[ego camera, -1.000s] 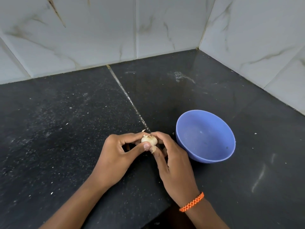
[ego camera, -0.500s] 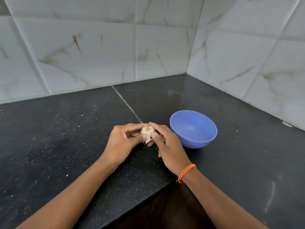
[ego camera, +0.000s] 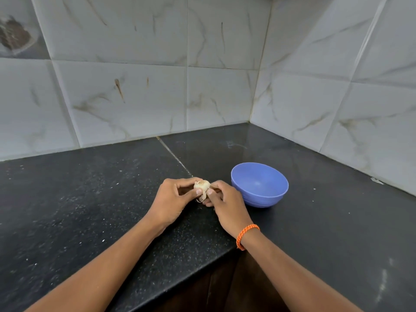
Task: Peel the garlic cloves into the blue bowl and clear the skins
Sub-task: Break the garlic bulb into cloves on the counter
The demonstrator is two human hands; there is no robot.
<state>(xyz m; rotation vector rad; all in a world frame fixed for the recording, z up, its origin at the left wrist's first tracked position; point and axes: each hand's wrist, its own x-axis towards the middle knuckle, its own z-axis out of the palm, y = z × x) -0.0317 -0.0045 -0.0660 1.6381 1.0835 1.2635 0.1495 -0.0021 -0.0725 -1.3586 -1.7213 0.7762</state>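
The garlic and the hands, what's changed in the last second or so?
Little: the left hand and right hand still pinch the garlic between them, a strip of skin now hanging below it. The view has tilted up. The blue bowl stays empty on the counter.

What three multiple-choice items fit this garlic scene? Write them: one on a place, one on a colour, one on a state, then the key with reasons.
1. Where does the blue bowl stand?
A. To the right of the hands
B. To the left of the hands
C. On the tiled wall

2. What colour is the wristband?
A. Green
B. Orange
C. White

3. What is in the bowl?
A. Peeled cloves
B. Water
C. Nothing visible

Key: 1 A, the bowl sits on the black counter just right of the right hand. 2 B, an orange braided band circles the right wrist. 3 C, its inside shows only bare blue, while the left hand and right hand both pinch the garlic.
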